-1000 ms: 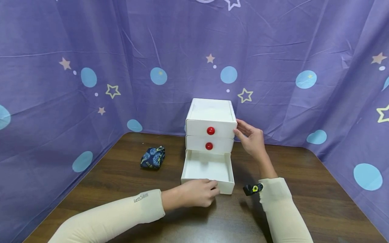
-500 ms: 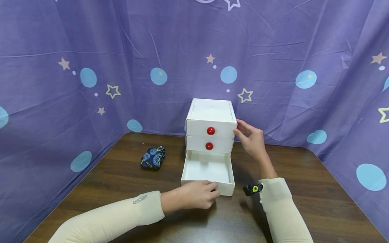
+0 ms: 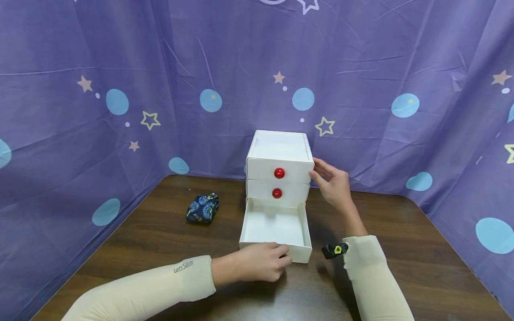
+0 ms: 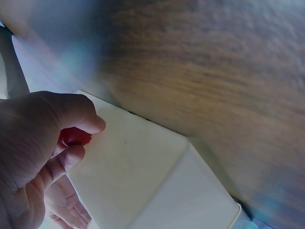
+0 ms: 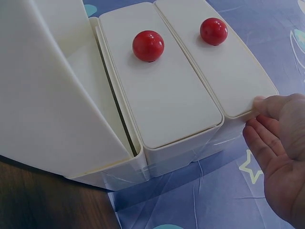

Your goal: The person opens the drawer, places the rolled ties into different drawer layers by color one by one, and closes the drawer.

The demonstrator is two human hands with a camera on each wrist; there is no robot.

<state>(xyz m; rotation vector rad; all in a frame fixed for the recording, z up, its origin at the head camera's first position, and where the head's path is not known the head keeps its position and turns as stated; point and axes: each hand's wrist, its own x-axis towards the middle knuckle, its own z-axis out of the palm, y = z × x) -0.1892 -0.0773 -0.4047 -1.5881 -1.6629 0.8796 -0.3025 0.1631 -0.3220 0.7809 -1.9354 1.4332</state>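
Note:
A white cabinet (image 3: 281,146) with three stacked drawers stands at the back of the table. Its bottom drawer (image 3: 277,225) is pulled out and has nothing in it. My left hand (image 3: 263,262) pinches that drawer's red knob (image 4: 76,137) between thumb and fingers, as the left wrist view shows; the hand hides the knob in the head view. At the cabinet's top right corner, my right hand (image 3: 334,183) holds the edge, thumb on the front and fingers along the side. Red knobs (image 5: 148,46) mark the two upper drawers, which are closed.
A folded dark blue patterned cloth item (image 3: 202,208) lies on the brown table (image 3: 168,243) left of the cabinet. Behind stands a purple curtain (image 3: 241,67) with stars and dots. A small black device (image 3: 334,250) sits at the right sleeve's cuff.
The bottom drawer has slid a little further out toward me, with my left hand still on its knob. My right hand stays at the cabinet's corner.

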